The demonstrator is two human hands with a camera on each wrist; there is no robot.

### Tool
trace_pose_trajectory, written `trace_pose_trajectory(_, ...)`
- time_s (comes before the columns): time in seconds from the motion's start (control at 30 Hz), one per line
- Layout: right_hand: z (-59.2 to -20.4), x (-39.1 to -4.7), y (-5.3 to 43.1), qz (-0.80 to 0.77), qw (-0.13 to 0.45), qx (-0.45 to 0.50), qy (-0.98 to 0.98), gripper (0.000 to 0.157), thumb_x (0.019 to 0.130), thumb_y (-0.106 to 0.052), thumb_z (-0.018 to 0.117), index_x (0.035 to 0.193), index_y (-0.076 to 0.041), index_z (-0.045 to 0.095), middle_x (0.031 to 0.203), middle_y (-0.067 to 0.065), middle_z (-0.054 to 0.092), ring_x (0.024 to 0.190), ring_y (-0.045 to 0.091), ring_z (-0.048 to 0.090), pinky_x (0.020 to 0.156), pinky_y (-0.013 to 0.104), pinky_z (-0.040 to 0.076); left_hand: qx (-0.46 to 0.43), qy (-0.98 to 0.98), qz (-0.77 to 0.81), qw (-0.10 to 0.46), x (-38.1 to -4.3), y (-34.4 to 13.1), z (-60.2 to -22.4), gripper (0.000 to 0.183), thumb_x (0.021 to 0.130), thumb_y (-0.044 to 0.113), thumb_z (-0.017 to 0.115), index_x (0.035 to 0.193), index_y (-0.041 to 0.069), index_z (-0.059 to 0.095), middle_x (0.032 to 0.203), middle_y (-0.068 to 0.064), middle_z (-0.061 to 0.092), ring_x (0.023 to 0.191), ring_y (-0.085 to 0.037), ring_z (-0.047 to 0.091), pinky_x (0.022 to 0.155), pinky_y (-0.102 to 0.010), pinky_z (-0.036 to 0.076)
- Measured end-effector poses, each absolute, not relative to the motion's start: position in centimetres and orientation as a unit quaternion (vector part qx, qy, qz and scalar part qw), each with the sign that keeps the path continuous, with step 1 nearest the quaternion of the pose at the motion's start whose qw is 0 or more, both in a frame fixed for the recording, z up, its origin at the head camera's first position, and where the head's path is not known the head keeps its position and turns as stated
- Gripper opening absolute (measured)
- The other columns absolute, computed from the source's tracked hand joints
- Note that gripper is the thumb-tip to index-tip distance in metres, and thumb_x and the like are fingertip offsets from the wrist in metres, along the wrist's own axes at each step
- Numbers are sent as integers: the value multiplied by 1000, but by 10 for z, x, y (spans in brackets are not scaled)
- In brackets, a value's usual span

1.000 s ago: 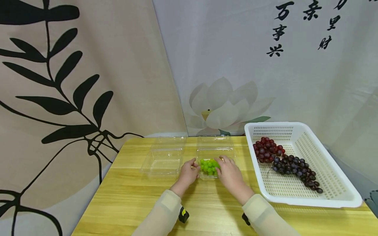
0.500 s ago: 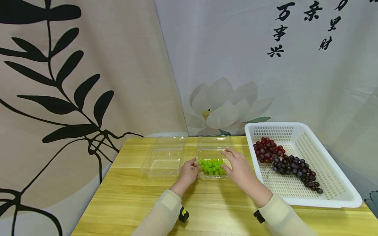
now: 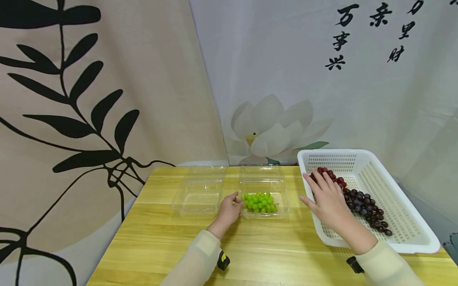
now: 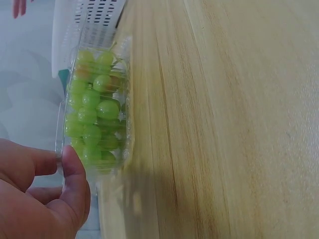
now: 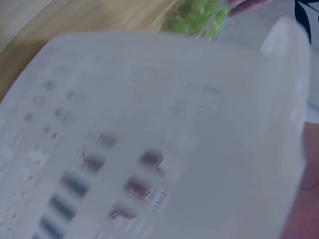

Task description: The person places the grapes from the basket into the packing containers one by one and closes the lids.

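Green grapes (image 3: 259, 202) lie as one bunch in the right-hand of two hinged clear containers, at the lower middle of the head view, its container (image 3: 282, 204) lying with the lid back; the other clear container (image 3: 198, 198) stands to the left of it on the wooden bench (image 3: 250, 246); the left hand (image 3: 229, 208) pinches the near container's left edge; the right hand (image 3: 330, 202), fingers straight and spread, is over the left part of the white basket (image 3: 408, 249) at lower right, just above the red grapes (image 3: 341, 183), with dark grapes (image 3: 365, 206) beside them, and appears to have hold of nothing. In the left wrist view the container and its fruit fill the upper left, thumb and fingertip meeting on the thin wall; it looks light and flexible, so a gentle pinch at the rim should steady it without buckling. In the right wrist view the blurred basket wall hides the fingers, red fruit shows through its slots at lower middle, and contact with the bunch cannot be told; each bunch is probably light, smooth and floppy, the berries easily bruised or pulled loose, so it is best cupped from beneath or taken by the stem.
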State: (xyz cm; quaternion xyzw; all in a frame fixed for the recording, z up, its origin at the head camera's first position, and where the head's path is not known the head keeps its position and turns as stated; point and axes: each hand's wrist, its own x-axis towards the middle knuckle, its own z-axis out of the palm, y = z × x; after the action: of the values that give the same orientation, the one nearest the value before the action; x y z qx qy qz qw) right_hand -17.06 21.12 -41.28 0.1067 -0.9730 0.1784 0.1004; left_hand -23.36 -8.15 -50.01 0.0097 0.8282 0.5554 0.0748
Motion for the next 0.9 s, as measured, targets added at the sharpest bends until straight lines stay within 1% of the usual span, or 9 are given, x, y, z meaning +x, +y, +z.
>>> trace_pose_trajectory(0.13, -418, -170, 234, 184, 95, 102, -973, 73, 93, -40, 57, 152, -15, 21, 158, 17, 8, 141, 46, 3, 105, 73, 9, 10, 829, 555, 75, -233, -81, -500, 55, 93, 1, 56, 143, -5, 34, 99, -9, 51, 57, -10, 50, 60, -36, 56)
trace_pose_trajectory(0.23, -422, -169, 251, 183, 89, 98, -974, 77, 92, -40, 58, 153, -15, 17, 157, 18, 6, 141, 47, 2, 103, 74, 10, 12, 828, 555, 73, -232, -81, -500, 54, 93, 0, 56, 143, -5, 35, 99, -9, 51, 57, -9, 49, 60, -36, 56)
trace_pose_trajectory(0.4, -429, -169, 279, 179, 100, 99, -974, 85, 89, -34, 65, 153, -15, 13, 155, 24, 12, 137, 52, 10, 99, 76, 14, 15, 832, 550, 67, -233, -81, -502, 53, 93, 0, 56, 142, -5, 36, 99, -10, 52, 57, -9, 50, 57, -32, 55)
trace_pose_trajectory(0.5, -433, -169, 294, 190, 114, 105, -970, 83, 89, -32, 65, 152, -12, 16, 151, 28, 16, 134, 55, 14, 98, 77, 16, 15, 834, 547, 65, -233, -82, -501, 53, 93, 0, 56, 142, -5, 37, 99, -10, 52, 57, -10, 50, 56, -30, 55)
trace_pose_trajectory(0.67, -441, -170, 313, 215, 120, 105, -963, 82, 88, -29, 67, 151, -6, 19, 149, 33, 17, 132, 57, 15, 98, 75, 19, 15, 833, 549, 63, -233, -82, -500, 53, 92, 0, 56, 142, -6, 37, 99, -11, 52, 56, -10, 50, 56, -30, 54)
trace_pose_trajectory(0.77, -447, -171, 323, 219, 111, 99, -964, 87, 86, -26, 70, 151, -5, 17, 149, 34, 14, 130, 58, 17, 96, 75, 21, 13, 831, 552, 67, -233, -82, -499, 53, 93, 0, 56, 142, -5, 36, 99, -10, 52, 57, -10, 51, 57, -33, 55)
trace_pose_trajectory(0.9, -452, -172, 334, 229, 83, 88, -966, 93, 82, -21, 73, 151, -2, 14, 148, 37, 12, 126, 61, 19, 92, 76, 23, 13, 832, 551, 68, -233, -82, -500, 54, 93, 1, 56, 142, -5, 35, 99, -9, 52, 56, -10, 51, 58, -33, 56)
